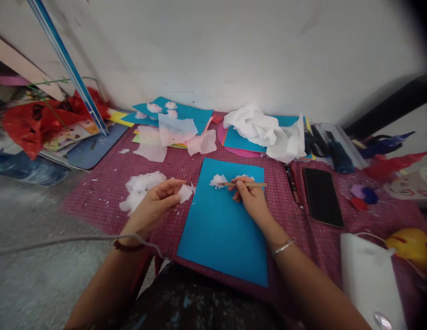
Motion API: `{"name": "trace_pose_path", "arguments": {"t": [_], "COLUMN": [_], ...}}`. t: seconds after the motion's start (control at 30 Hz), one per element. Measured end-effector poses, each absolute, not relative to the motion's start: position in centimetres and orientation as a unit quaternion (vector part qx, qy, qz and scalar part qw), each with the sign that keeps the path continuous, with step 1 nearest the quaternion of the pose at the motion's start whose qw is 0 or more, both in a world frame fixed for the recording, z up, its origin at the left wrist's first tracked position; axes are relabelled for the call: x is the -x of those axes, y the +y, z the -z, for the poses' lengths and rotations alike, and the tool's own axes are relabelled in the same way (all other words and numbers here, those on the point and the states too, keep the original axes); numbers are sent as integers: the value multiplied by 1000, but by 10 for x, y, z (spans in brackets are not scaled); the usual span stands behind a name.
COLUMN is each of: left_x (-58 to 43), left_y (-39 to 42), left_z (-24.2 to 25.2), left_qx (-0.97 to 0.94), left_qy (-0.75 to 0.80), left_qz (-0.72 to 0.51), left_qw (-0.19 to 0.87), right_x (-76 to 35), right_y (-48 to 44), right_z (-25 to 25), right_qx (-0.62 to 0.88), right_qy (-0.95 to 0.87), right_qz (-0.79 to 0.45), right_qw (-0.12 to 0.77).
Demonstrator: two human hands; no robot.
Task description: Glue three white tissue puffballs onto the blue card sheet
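Observation:
My left hand (161,200) pinches a small piece of white tissue paper (186,193) just off the left edge of a blue sheet of paper (223,233). In my right hand (249,197) is a thin wooden stick (256,184), held like a pen. Its tip meets a crumpled white tissue tuft (218,181) on the upper part of the sheet. A second white tuft (245,177) lies to the right, partly hidden behind my right fingers. Left of the sheet, a pile of white tissue pieces (139,187) rests on the table, partly behind my left hand.
Crumpled white tissue (256,126) and a blue sheet with pinkish-white tufts (196,114) lie at the back by the wall. On the right are a dark phone (322,196), a black pen (291,183), a white box (369,279) and a red bottle (395,166). A cable (79,239) crosses my left wrist.

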State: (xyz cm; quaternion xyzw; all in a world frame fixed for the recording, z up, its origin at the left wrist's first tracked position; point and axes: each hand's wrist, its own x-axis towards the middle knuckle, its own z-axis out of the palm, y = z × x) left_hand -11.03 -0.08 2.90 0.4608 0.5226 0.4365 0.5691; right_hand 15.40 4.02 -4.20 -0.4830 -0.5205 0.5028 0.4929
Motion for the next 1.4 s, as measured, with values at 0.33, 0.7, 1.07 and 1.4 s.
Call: {"name": "trace_pose_path", "arguments": {"t": [0.33, 0.7, 1.07, 1.4], "left_x": [91, 41, 40, 44], "left_y": [7, 48, 69, 66], "left_z": [-28, -33, -5, 23], "left_qx": [-546, -742, -865, -785], "left_qy": [483, 438, 401, 473], "left_qz": [-337, -184, -100, -196], "left_qw": [595, 473, 284, 350], "right_x": [-152, -151, -152, -151], "right_y": [39, 43, 44, 42], "right_z": [37, 37, 39, 31], "right_qx": [484, 482, 485, 487], "right_qy": [-496, -496, -492, -491], "right_qz": [-505, -509, -507, -508], "right_qw": [515, 513, 516, 513]}}
